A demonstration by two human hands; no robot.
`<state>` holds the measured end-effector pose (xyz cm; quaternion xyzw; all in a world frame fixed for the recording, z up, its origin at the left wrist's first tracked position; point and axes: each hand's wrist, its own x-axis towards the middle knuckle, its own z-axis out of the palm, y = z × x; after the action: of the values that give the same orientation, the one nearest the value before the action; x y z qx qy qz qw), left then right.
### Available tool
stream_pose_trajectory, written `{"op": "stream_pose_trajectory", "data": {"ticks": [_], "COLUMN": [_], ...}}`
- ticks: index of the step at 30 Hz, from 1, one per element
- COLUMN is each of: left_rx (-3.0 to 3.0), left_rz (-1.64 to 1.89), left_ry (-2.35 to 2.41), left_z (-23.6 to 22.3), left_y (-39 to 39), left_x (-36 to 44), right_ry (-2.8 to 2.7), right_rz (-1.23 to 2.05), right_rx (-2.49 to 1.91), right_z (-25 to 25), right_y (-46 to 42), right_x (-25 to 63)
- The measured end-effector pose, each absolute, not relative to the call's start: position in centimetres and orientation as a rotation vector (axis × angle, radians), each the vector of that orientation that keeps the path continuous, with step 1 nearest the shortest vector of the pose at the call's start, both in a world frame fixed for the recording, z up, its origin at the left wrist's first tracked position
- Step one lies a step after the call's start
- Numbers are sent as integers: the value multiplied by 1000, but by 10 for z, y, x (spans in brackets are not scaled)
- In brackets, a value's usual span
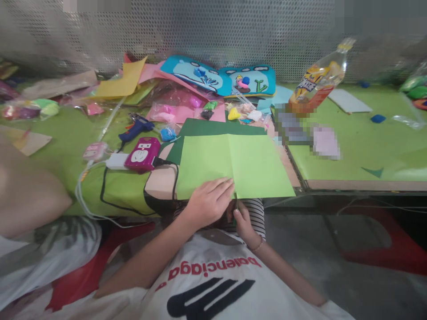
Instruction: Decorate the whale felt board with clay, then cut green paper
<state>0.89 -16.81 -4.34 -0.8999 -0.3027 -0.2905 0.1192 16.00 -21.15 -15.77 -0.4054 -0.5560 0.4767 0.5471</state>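
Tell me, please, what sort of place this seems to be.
Probably a craft table, though whether in a school, home or workshop I cannot tell. A creased light green sheet lies at the near edge, with a blue glue gun and colourful clay-like lumps nearby.

a craft workspace: beyond the fingers, a green surface carries a glue gun and coloured paper sheets.

Glue gun left of paper
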Motion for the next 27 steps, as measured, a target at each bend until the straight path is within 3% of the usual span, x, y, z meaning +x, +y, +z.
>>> {"op": "stream_pose_trajectory", "data": {"ticks": [8, 27], "left_rx": [-2651, -2639], "left_rz": [-561, -542], "left_ry": [-993, -968], "left_z": [-40, -41], "left_y": [-165, -165], "left_x": [12, 10], "right_ry": [-1286, -1282], "right_rz": [1153, 1169], "right_rx": [-964, -950], "right_z": [-160, -154], "right_y": [-211, -210], "right_x": [158, 157]}}
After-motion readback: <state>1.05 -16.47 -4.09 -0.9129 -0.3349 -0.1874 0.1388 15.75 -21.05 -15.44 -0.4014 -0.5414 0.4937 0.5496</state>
